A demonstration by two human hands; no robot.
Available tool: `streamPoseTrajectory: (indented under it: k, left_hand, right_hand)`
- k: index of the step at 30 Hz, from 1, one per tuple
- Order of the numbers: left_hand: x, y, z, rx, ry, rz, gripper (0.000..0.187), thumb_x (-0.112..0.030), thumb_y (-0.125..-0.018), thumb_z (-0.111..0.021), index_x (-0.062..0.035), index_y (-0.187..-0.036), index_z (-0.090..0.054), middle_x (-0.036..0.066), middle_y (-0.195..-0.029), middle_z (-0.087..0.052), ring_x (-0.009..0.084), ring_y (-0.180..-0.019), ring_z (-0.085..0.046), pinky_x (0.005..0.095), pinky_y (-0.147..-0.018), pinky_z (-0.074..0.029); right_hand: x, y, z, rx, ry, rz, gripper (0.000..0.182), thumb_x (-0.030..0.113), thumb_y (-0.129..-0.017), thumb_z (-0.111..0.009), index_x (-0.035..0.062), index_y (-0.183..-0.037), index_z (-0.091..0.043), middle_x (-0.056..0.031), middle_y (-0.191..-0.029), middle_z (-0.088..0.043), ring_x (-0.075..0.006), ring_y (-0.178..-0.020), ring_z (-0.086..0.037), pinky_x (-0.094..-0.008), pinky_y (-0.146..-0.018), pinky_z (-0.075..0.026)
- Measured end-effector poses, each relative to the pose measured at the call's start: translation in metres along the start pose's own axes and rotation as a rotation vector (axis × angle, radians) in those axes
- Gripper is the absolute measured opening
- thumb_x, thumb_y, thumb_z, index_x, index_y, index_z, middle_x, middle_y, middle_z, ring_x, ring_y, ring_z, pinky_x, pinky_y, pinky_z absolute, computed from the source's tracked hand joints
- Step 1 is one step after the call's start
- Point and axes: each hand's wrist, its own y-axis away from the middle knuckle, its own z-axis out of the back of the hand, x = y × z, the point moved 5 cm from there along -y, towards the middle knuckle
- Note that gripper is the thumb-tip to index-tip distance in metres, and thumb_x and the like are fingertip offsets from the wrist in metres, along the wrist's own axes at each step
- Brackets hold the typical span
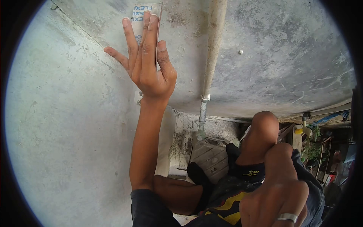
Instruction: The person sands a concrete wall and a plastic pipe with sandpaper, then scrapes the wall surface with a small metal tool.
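Note:
Pressed against the grey wall, a pale sheet with blue printed letters (137,13) lies under the fingers of my left hand (150,64). The hand holds it flat with stretched fingers, the thumb along its right edge and the little finger spread out to the left. My right hand (278,204) is low at the right, close to the camera and slightly blurred, with its fingers curled and a ring on one. Whatever it may hold is hidden. My right elbow is close to a raised knee (262,128).
A long pale pipe (215,49) runs down the wall to a metal fitting (202,115). Below it is a grooved grey slab (210,160) near my dark-clad feet. A yellow-handled tap (301,130), blue material and plants show at the far right.

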Motion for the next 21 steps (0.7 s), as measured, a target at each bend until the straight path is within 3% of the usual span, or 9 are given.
streamPoseTrajectory:
  k: [3, 4, 6, 7, 9, 11, 12, 17, 21]
  left_hand:
    - [-0.001, 0.003, -0.003, 0.039, -0.023, 0.018, 0.035, -0.016, -0.100, -0.050, -0.0051, -0.130, -0.064, 0.007, -0.125, -0.069, 0.0364, -0.142, -0.042, 0.0573, -0.118, 0.013]
    - [-0.001, 0.004, -0.005, 0.048, -0.037, 0.014, 0.035, -0.016, -0.100, -0.049, -0.0052, -0.130, -0.064, 0.006, -0.125, -0.069, 0.0362, -0.142, -0.042, 0.0571, -0.119, 0.013]
    - [-0.004, 0.008, -0.006, 0.072, -0.092, 0.012, 0.035, -0.015, -0.100, -0.048, -0.0058, -0.130, -0.064, 0.006, -0.126, -0.069, 0.0355, -0.141, -0.042, 0.0562, -0.119, 0.012]
    - [-0.006, 0.010, -0.005, 0.081, -0.135, 0.006, 0.035, -0.014, -0.100, -0.047, -0.0064, -0.131, -0.064, 0.005, -0.127, -0.068, 0.0350, -0.141, -0.043, 0.0555, -0.120, 0.012]
    - [-0.008, 0.011, -0.008, 0.125, -0.207, -0.029, 0.037, -0.012, -0.100, -0.045, -0.0049, -0.133, -0.062, 0.007, -0.131, -0.066, 0.0348, -0.141, -0.042, 0.0547, -0.120, 0.012]
    - [-0.008, 0.022, -0.012, 0.203, -0.271, -0.081, 0.039, -0.009, -0.100, -0.044, -0.0007, -0.136, -0.057, 0.010, -0.135, -0.063, 0.0354, -0.143, -0.040, 0.0546, -0.119, 0.014]
    - [-0.010, 0.028, -0.014, 0.219, -0.308, -0.123, 0.041, -0.006, -0.098, -0.044, -0.0007, -0.136, -0.058, 0.011, -0.136, -0.063, 0.0342, -0.142, -0.042, 0.0532, -0.120, 0.013]
    - [-0.010, 0.053, -0.035, 0.238, -0.388, -0.180, 0.051, 0.002, -0.087, -0.042, -0.0011, -0.135, -0.059, 0.012, -0.138, -0.061, 0.0324, -0.140, -0.045, 0.0505, -0.122, 0.005]
    - [-0.005, 0.051, -0.038, 0.233, -0.261, -0.118, 0.055, 0.003, -0.084, -0.043, -0.0011, -0.136, -0.059, 0.012, -0.139, -0.061, 0.0331, -0.139, -0.046, 0.0506, -0.123, -0.003]
  right_hand:
    - [0.004, -0.010, 0.003, 0.116, 0.076, 0.303, 0.019, 0.007, -0.090, -0.066, 0.0022, -0.076, -0.055, -0.0065, -0.062, -0.056, -0.0181, -0.042, -0.053, -0.0286, -0.038, -0.036]
    - [-0.007, -0.019, 0.007, 0.196, 0.183, 0.639, 0.019, 0.007, -0.090, -0.066, 0.0023, -0.076, -0.055, -0.0057, -0.061, -0.055, -0.0184, -0.041, -0.052, -0.0288, -0.037, -0.036]
    - [-0.002, -0.023, 0.007, 0.211, 0.331, 0.595, 0.017, 0.008, -0.090, -0.066, 0.0020, -0.078, -0.056, -0.0062, -0.063, -0.055, -0.0214, -0.044, -0.053, -0.0308, -0.040, -0.038]
    - [0.018, -0.019, 0.006, 0.154, 0.368, 0.215, 0.015, 0.008, -0.090, -0.066, 0.0015, -0.080, -0.057, -0.0077, -0.066, -0.056, -0.0241, -0.049, -0.056, -0.0325, -0.044, -0.041]
    - [0.026, -0.041, 0.022, 0.270, 0.374, -0.210, 0.016, 0.008, -0.093, -0.068, -0.0066, -0.097, -0.063, -0.0177, -0.076, -0.061, -0.0267, -0.057, -0.062, -0.0325, -0.043, -0.045]
    - [0.026, -0.037, 0.044, 0.442, 0.506, -0.383, 0.027, 0.009, -0.086, -0.079, -0.0058, -0.103, -0.065, -0.0188, -0.089, -0.066, -0.0243, -0.060, -0.065, -0.0298, -0.044, -0.047]
    - [0.026, -0.034, 0.054, 0.481, 0.549, -0.528, 0.029, 0.016, -0.087, -0.079, -0.0017, -0.103, -0.062, -0.0121, -0.097, -0.059, -0.0213, -0.075, -0.059, -0.0283, -0.062, -0.046]
    - [-0.006, 0.005, 0.133, 0.487, 0.652, -0.941, 0.039, 0.020, -0.089, -0.077, -0.0008, -0.118, -0.062, -0.0040, -0.094, -0.065, -0.0065, -0.053, -0.039, -0.0249, -0.051, -0.034]
    - [-0.015, 0.013, 0.148, 0.487, 0.734, -1.156, 0.040, 0.024, -0.093, -0.073, -0.0006, -0.122, -0.061, -0.0016, -0.086, -0.066, -0.0077, -0.059, -0.047, -0.0270, -0.055, -0.040]
